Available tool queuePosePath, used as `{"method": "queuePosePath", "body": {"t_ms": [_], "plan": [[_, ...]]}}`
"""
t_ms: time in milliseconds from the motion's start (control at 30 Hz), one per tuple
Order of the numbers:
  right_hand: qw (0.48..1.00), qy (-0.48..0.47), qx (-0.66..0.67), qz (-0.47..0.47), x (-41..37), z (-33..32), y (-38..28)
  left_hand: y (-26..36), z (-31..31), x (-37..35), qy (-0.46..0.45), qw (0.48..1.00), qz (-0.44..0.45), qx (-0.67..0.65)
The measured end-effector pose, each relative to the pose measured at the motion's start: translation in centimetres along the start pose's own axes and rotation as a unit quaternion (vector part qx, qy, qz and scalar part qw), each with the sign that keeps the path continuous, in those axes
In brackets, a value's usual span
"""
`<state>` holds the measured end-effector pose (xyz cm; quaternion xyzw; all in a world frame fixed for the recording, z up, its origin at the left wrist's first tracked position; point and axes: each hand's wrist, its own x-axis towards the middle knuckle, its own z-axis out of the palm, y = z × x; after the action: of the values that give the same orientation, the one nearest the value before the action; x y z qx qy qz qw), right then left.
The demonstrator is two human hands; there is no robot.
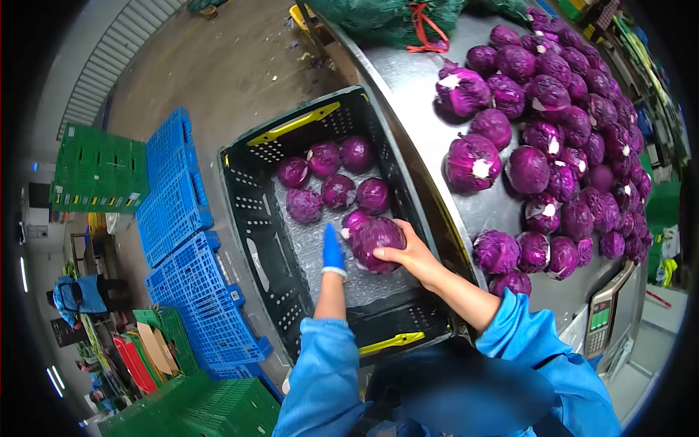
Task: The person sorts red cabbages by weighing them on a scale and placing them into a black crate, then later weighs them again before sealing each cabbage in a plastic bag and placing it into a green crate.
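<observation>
My right hand, bare, grips a large red cabbage from its right side, thumb across the top, over a dark green crate. Just left of that cabbage is my left hand, in a blue glove, seen edge-on with its fingers stretched out and nothing in them. A smaller red cabbage shows partly behind the held one. Several more red cabbages sit in the far half of the crate, on a bubble-wrap liner.
A metal table on the right bears a big pile of red cabbages, a green net sack and a scale display. Blue pallets and stacked green crates stand left. A person in blue is farther off.
</observation>
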<state>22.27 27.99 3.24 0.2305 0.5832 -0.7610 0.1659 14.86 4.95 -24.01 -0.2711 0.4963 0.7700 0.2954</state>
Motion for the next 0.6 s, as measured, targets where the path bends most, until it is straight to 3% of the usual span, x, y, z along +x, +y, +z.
{"method": "queuePosePath", "body": {"t_ms": [33,100,167,200,233,300,367,400,433,467,500,600], "plan": [[1.0,0.019,0.005,0.014,1.3,1.0,0.4,4.2,3.0,-5.3,0.124,0.989,0.054,0.067],[0.995,0.066,-0.063,-0.028,4.5,3.3,2.8,10.2,5.0,-11.8,-0.038,0.996,0.072,0.019],[0.954,0.074,-0.262,-0.128,7.9,5.4,6.2,10.7,5.9,-13.7,-0.115,0.988,0.098,0.017],[0.955,0.021,-0.279,-0.1,8.4,6.2,6.0,9.4,4.0,-12.6,-0.083,0.991,0.09,0.045],[0.952,-0.028,-0.295,-0.071,8.9,6.8,5.5,8.8,3.2,-11.5,-0.022,0.997,0.067,-0.044],[0.921,-0.028,-0.348,-0.172,7.9,8.3,4.5,7.8,0.2,-9.6,0.044,0.993,0.046,-0.101],[0.915,-0.039,-0.33,-0.229,5.8,8.4,2.6,2.9,-7.8,-1.8,0.009,0.997,0.063,-0.034],[0.928,-0.062,-0.298,-0.214,4.6,8.1,1.8,3.6,-5.7,-2.4,0.034,0.998,0.047,-0.007],[0.926,-0.041,-0.262,-0.267,4.1,8.0,3.3,3.8,-4.1,-3.2,0.046,0.998,0.038,0.031],[0.949,-0.095,-0.218,-0.208,1.2,6.5,0.9,4.0,-3.1,-3.4,0.058,0.995,0.035,0.076],[0.933,-0.105,-0.183,-0.292,0.3,5.8,2.0,4.2,-2.1,-3.7,0.07,0.989,0.039,0.125],[0.867,-0.059,-0.268,-0.416,-6.4,0.0,-0.1,4.9,0.5,-4.3,0.115,0.953,0.074,0.272]]}}
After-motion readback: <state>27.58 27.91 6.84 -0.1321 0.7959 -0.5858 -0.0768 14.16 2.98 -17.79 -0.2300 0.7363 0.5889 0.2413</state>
